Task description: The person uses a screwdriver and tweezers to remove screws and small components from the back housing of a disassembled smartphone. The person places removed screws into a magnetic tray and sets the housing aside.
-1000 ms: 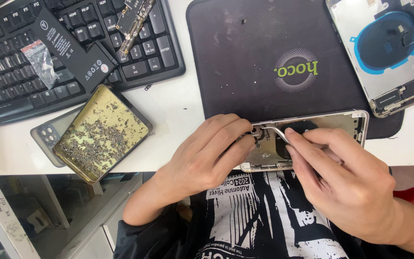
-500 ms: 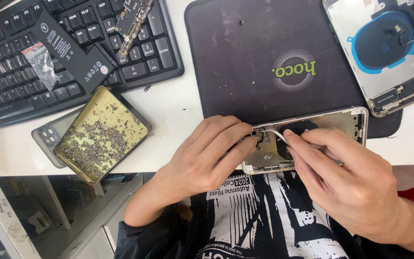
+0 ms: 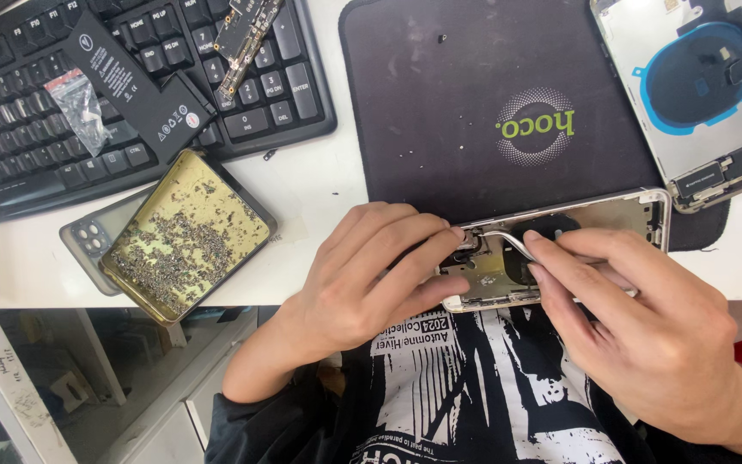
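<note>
An opened phone housing point(image 3: 629, 210) with a silver frame lies at the near edge of the white table, half on a black mat point(image 3: 448, 112). My left hand point(image 3: 362, 275) grips its left end, fingertips pressing on small parts inside. My right hand point(image 3: 646, 335) pinches metal tweezers point(image 3: 504, 241), whose tips reach the inner parts next to my left fingertips. My right hand hides much of the housing's inside.
A square tin tray point(image 3: 184, 234) of several tiny screws rests on a grey phone back. A black keyboard point(image 3: 62, 146) carries a black battery point(image 3: 135, 86), a small plastic bag point(image 3: 79, 107) and a circuit board point(image 3: 246, 34). Another opened phone back point(image 3: 697, 94) lies top right.
Both hands stay on the housing. The tweezer tips have shifted slightly left, closer to my left fingertips.
</note>
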